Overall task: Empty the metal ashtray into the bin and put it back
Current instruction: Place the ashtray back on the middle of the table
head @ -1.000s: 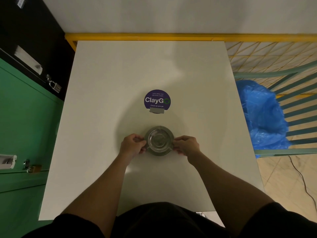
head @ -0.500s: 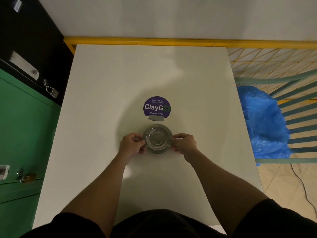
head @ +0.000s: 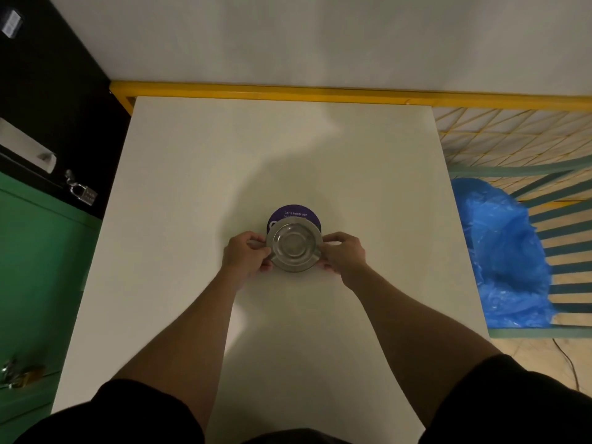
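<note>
Steel-grey and round, the metal ashtray (head: 295, 244) sits near the middle of the white worktop (head: 192, 187), covering most of a purple round sticker (head: 296, 213). The left hand (head: 245, 255) and right hand (head: 344, 253) each close a fingertip grip on opposite sides of its rim. To the right, beside the worktop, stands a slatted green bin (head: 570, 225) lined with a blue bag (head: 506, 251). Green lockers (head: 38, 267) with a padlock (head: 82, 193) line the left; a yellow rail (head: 288, 91) runs behind.
</note>
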### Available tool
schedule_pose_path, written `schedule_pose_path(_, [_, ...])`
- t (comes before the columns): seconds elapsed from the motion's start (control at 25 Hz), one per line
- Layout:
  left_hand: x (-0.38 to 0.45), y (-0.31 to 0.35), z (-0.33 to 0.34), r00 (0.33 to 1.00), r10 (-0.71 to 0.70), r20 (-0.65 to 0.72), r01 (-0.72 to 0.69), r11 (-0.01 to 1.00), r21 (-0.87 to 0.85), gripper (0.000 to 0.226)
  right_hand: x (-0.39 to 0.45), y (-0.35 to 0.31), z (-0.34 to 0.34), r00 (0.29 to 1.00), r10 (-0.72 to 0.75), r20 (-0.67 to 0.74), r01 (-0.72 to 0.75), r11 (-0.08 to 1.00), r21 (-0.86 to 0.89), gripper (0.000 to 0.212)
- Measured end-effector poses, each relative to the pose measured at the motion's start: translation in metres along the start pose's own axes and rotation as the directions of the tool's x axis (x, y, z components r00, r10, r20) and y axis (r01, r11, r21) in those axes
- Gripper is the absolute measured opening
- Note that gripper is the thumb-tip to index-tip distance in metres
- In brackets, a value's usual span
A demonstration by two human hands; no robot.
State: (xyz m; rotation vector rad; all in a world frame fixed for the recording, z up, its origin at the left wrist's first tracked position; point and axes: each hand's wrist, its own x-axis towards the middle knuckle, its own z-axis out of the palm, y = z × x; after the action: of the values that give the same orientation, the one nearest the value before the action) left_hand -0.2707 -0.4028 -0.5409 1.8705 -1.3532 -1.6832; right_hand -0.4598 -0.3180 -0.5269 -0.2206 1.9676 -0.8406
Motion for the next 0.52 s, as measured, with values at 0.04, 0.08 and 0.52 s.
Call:
schedule_pose_path(0.04, [0.005, 0.005, 0.001, 1.000, 0.010, -0.003, -0.010, 1.000, -0.001, 0.016, 0.005, -0.005, 0.001, 1.000, -0.005, -0.009, 0.005, 1.000, 0.002, 0.013])
schedule_pose_path(0.08, [0.009, 0.010, 0.002, 1.000, 0.020, -0.006, -0.020, 1.000, -0.001, 0.017, 0.009, -0.010, 0.002, 1.000, -0.012, -0.021, 0.012, 1.000, 0.005, 0.014])
schedule_pose_path(0.52, [0.024, 0.028, 0.001, 0.999, 0.038, 0.019, -0.039, 0.999, 0.027, 0.021, 0.026, -0.025, 0.005, 0.999, -0.015, -0.035, 0.016, 1.000, 0.015, 0.014])
